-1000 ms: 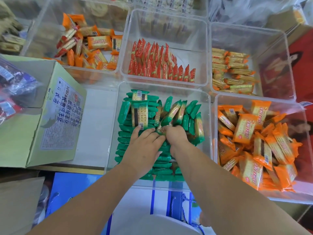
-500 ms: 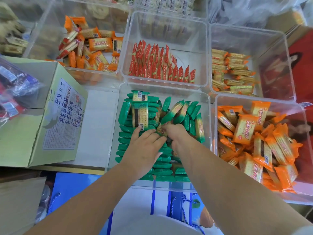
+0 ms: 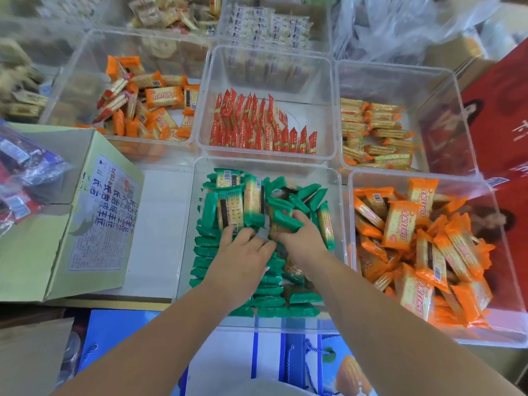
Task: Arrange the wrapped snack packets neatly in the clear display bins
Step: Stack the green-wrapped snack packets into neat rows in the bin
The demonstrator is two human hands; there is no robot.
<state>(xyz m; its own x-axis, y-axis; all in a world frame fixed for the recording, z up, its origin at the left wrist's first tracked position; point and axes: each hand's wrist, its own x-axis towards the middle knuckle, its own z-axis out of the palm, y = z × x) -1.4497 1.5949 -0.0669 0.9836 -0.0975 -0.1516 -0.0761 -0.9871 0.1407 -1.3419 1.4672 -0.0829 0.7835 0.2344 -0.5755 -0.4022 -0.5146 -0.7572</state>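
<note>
A clear bin (image 3: 265,164) in front of me holds green-wrapped cracker packets (image 3: 228,207); some stand in rows along its left and near side, others lie loose at the back right. My left hand (image 3: 243,252) lies flat with straight fingers on the row of green packets. Just to its right, my right hand (image 3: 300,238) grips a green packet (image 3: 285,221) among the loose ones. Both forearms reach in over the bin's near wall.
To the right stands a bin of loose orange packets (image 3: 414,244). Behind are bins with red packets (image 3: 257,124), yellow-orange packets (image 3: 374,132) and mixed orange ones (image 3: 143,101). An open green carton (image 3: 94,218) sits at the left, a red box (image 3: 503,121) at the far right.
My right hand has moved a little toward the far side and closed round a green packet, lifting it slightly. My left hand stays pressed on the rows.
</note>
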